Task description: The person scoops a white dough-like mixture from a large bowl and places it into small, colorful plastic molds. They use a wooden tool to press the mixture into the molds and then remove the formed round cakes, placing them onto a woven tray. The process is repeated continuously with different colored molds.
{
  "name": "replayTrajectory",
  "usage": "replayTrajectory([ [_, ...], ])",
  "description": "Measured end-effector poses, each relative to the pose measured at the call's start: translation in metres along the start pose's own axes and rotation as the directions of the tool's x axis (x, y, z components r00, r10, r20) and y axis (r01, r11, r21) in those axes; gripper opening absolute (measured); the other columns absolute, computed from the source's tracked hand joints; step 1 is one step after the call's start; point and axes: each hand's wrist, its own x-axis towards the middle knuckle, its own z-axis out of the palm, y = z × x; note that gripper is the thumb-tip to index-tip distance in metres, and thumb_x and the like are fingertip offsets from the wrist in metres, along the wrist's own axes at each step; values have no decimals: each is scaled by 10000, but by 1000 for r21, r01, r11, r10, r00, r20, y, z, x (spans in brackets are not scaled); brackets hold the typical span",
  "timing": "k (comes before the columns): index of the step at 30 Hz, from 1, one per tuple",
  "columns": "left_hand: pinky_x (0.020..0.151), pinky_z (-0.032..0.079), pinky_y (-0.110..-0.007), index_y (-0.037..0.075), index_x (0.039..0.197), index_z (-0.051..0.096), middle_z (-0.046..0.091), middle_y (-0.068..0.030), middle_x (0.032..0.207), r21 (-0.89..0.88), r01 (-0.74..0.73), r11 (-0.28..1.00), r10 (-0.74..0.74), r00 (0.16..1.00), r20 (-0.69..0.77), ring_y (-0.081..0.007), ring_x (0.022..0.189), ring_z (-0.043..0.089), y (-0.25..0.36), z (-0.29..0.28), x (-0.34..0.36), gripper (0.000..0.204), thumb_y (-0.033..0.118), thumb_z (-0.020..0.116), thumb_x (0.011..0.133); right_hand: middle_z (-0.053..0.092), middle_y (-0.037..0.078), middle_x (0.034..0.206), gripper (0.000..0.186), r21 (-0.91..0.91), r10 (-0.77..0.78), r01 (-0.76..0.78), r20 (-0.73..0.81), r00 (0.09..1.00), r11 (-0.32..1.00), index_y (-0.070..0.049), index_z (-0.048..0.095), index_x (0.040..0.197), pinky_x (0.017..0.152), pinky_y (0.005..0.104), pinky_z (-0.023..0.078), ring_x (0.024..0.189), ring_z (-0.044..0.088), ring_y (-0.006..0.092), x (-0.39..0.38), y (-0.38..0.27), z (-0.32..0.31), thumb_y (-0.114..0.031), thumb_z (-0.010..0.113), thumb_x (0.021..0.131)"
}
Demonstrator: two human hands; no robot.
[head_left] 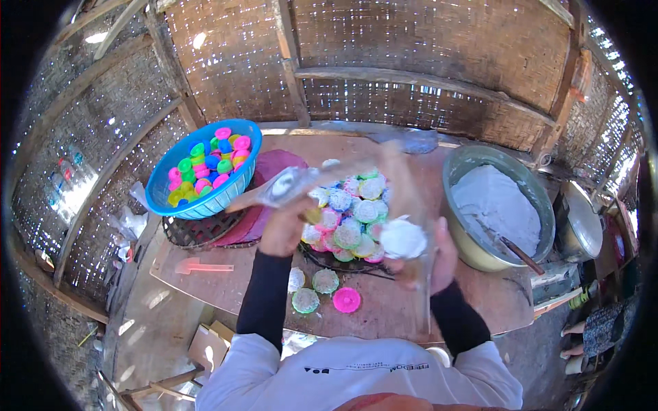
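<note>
My right hand (444,253), closed, holds a small round mould heaped with a white floury mix (403,238). Smeared by motion, my left hand (282,222) looks closed near a pale, white-dusted thing (284,186) whose kind I cannot make out. Between the hands stands a pile of filled, colourful fluted moulds (347,233) on a dark woven tray. Nearer to me lie several more, among them a bright pink mould (347,299) and a green-rimmed one with pale filling (305,300). A blurred, brownish streak crosses the area by my right hand.
A large basin (464,250) of white powder stands at right, with a wooden-handled utensil (522,255) in it. At left, a blue basket (236,185) of colourful moulds rests on a woven tray. An orange-pink scraper (204,266) lies at the table's left. Behind the basin sits a metal pot (581,219).
</note>
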Motion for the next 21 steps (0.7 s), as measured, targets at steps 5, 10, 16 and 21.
replayTrajectory([
  [5,688,475,-336,81,926,619,610,-75,847,812,-546,206,509,768,388,-245,767,594,3,24,-44,355,194,784,632,502,49,829,586,-704,-353,259,12,936,662,-5,384,1261,435,224,396,604,453,55,5,-8,-1,-451,494,896],
  [10,624,469,-364,104,924,634,621,-77,823,848,-525,-81,332,788,519,-272,731,603,25,34,-64,399,384,731,656,424,217,1230,841,-884,-384,459,458,802,-96,65,203,1366,847,369,436,1041,507,258,1,-25,36,-335,670,792],
  [16,601,469,-399,96,946,658,626,-117,790,782,-482,395,186,876,445,-294,677,613,-17,39,-84,442,398,736,633,294,271,1370,998,-811,-97,468,529,843,-350,112,111,1380,1051,414,257,1255,348,357,-13,-15,46,-488,637,780],
  [21,892,450,-370,13,1128,550,561,-122,1169,785,-395,478,1,894,449,-220,993,585,-32,53,-106,654,240,830,583,326,287,1355,959,-847,-101,429,479,872,-313,92,167,1373,1015,416,335,1235,396,398,-26,18,11,-300,752,723],
])
